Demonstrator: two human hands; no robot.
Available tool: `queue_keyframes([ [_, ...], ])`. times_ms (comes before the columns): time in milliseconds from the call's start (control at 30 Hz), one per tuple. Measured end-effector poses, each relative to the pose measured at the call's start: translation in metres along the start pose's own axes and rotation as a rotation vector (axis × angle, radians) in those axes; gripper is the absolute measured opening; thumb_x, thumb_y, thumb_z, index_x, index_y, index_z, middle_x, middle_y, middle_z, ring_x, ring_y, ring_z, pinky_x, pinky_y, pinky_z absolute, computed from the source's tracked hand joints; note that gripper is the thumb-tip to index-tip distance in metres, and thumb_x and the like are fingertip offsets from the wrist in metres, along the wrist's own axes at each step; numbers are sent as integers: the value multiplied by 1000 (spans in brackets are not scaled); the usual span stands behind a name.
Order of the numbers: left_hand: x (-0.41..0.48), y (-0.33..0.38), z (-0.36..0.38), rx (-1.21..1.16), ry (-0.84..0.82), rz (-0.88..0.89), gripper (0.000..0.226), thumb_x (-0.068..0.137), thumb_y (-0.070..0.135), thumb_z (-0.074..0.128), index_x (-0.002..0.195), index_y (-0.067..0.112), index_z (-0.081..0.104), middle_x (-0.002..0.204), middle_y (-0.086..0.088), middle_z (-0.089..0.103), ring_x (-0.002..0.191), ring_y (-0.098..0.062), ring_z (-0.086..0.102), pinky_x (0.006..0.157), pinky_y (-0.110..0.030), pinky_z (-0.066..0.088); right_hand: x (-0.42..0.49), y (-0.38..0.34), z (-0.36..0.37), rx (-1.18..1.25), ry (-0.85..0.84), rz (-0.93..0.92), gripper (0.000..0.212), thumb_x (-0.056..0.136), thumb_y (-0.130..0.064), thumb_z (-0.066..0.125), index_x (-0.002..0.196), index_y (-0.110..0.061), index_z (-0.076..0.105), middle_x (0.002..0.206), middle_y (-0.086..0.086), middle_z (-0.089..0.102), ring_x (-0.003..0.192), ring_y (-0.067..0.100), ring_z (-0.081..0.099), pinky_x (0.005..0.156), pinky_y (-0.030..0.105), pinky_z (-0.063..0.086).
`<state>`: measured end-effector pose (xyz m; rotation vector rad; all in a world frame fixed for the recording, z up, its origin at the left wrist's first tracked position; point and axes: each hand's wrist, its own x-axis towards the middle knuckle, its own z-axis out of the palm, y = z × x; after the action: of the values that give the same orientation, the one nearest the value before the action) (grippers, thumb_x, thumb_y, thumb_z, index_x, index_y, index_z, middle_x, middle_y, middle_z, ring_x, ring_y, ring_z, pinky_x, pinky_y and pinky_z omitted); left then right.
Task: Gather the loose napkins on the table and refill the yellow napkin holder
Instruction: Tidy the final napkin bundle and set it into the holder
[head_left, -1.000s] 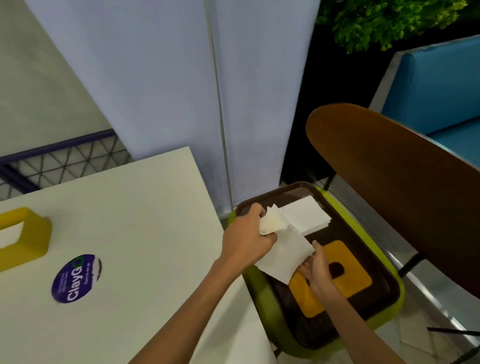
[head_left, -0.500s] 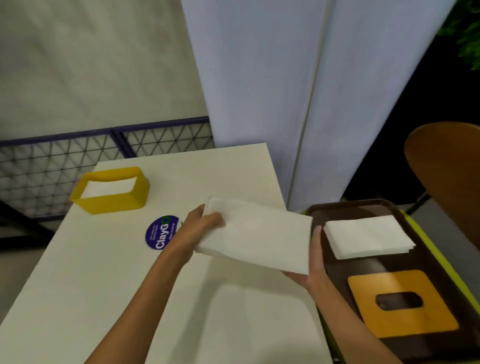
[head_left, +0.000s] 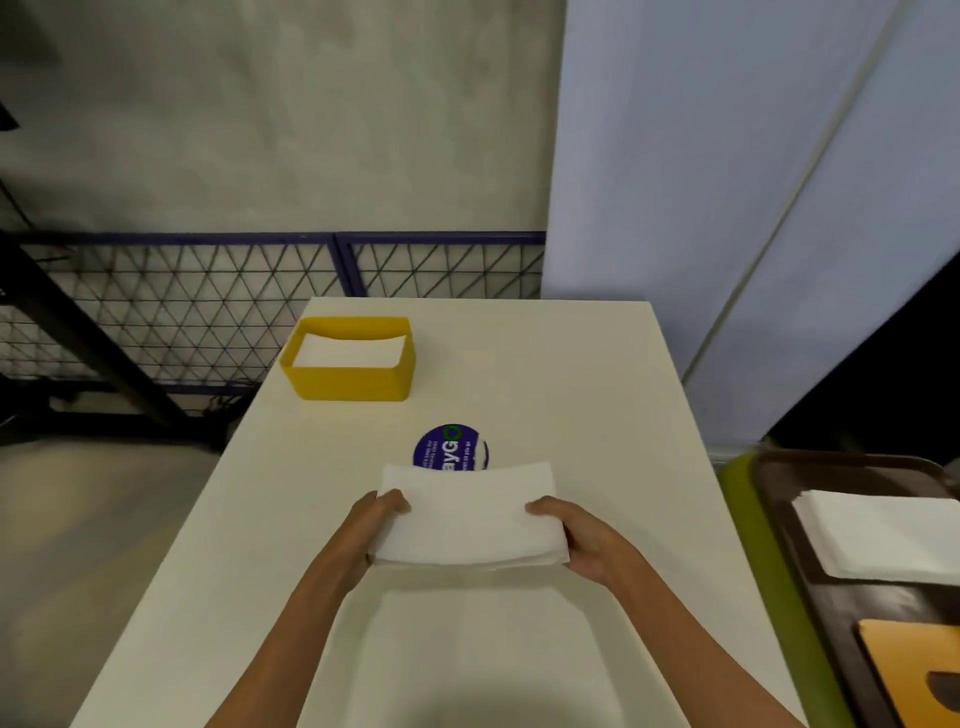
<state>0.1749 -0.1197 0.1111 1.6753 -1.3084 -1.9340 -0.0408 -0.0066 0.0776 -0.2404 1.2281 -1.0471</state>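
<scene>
A stack of white napkins (head_left: 470, 514) is held by both hands over the middle of the white tabletop (head_left: 571, 374). Its left end is gripped by the left hand (head_left: 371, 530), with the thumb laid on top and the other fingers (head_left: 363, 512) curled under it. Its right end is gripped the same way by the right hand (head_left: 584, 540). The stack is kept roughly level and sags slightly in the middle, and a faint shadow is cast on the tabletop below its near edge. The near part of a round blue sticker (head_left: 451, 447) is covered by the far edge of the stack.

The yellow napkin holder (head_left: 353, 384) is seen upright near the far left corner of the tabletop, well apart from the hands. A low layer of white napkins (head_left: 349, 351) is visible inside it, well below its rim.

To the right of the tabletop, a brown tray (head_left: 841, 603) is set on a lime-green surface (head_left: 748, 519). A second napkin stack (head_left: 883, 535) is laid flat on the tray, and an orange-yellow plate with a dark slot (head_left: 909, 670) lies nearer, cut off by the frame edge.

Beyond the tabletop, a purple-framed wire mesh fence (head_left: 208, 301) is seen against a grey wall, and a pale blue panel (head_left: 727, 208) stands at the right.
</scene>
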Motion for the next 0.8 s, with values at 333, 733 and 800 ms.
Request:
queue_keyframes([
  [333,72,-2,-133,27,49,-114,8,71,6,56,77,5,50,73,-10,49,63,-24,47,55,-27,33,95,-4,115,-57,92,9,53,61,-20,62,113,-13,57,110,9,65,99,24,60,73,30,52],
  [733,138,-3,-182,45,253,319,41,69,9,54,109,14,48,96,-7,57,89,-26,56,71,-32,48,190,0,177,-355,447,-357,33,87,0,55,117,-14,51,108,1,60,95,15,58,78,23,49],
  [800,152,-3,-182,25,294,390,36,80,-8,50,109,14,47,93,0,56,86,-19,55,68,-26,47,204,-3,180,-365,446,-449,32,85,5,54,103,-21,51,94,-2,59,82,5,56,65,11,47],
])
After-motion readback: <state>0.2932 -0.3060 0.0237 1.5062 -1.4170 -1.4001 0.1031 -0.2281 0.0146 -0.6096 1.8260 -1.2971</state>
